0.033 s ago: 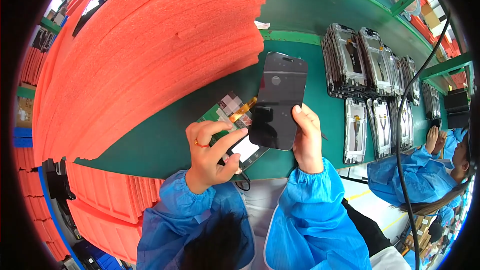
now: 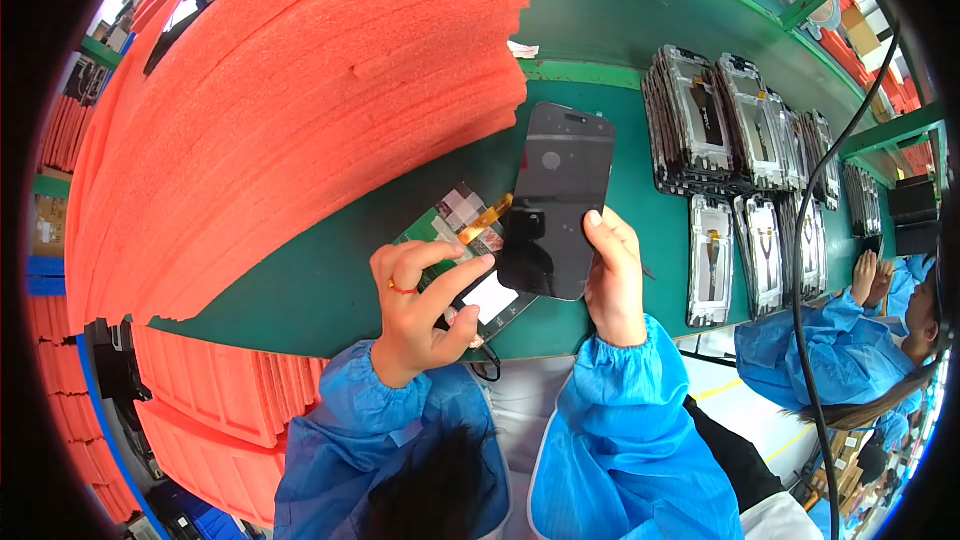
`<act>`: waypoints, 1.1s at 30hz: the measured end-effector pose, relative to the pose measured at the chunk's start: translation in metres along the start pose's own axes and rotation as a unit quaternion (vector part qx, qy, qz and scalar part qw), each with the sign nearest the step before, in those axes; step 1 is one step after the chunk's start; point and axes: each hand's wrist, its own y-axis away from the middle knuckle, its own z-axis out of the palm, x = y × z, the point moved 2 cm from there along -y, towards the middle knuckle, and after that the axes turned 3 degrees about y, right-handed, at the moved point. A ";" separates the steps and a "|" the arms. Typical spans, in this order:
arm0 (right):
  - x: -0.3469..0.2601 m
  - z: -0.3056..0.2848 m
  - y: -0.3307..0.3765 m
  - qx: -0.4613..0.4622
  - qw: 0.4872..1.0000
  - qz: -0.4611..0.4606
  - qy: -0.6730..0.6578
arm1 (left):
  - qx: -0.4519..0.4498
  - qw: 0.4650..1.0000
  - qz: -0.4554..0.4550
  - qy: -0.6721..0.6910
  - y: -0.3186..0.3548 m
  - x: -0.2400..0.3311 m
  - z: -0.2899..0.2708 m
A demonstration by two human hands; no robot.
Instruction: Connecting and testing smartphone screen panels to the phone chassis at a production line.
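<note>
A dark phone screen (image 2: pixel 562 175) stands tilted in my right hand (image 2: pixel 615 275), the thumb on its front near the right edge and the other fingers behind it. A gold flex cable (image 2: pixel 487 220) runs from the screen's left side to a green circuit board (image 2: pixel 425 228) with silver and clear tape on it. My left hand (image 2: pixel 420 305) hovers over the board, its fingers bent but apart and nothing seen between them. Below the fingertips a black device with a white display (image 2: pixel 491 297) lies on the green table (image 2: pixel 300 285), partly hidden by the hand.
Tall stacks of red foam sheets (image 2: pixel 330 90) fill the left side. Upright rows of phone frames with flex cables (image 2: pixel 711 260) stand to the right. A black cable (image 2: pixel 800 290) hangs down in front of them. A co-worker in a blue smock (image 2: pixel 820 350) sits at far right.
</note>
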 end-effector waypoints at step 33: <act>0.006 -0.003 0.001 -0.007 0.996 -0.005 0.089 | -0.083 0.833 -0.289 0.464 -0.096 -0.037 0.040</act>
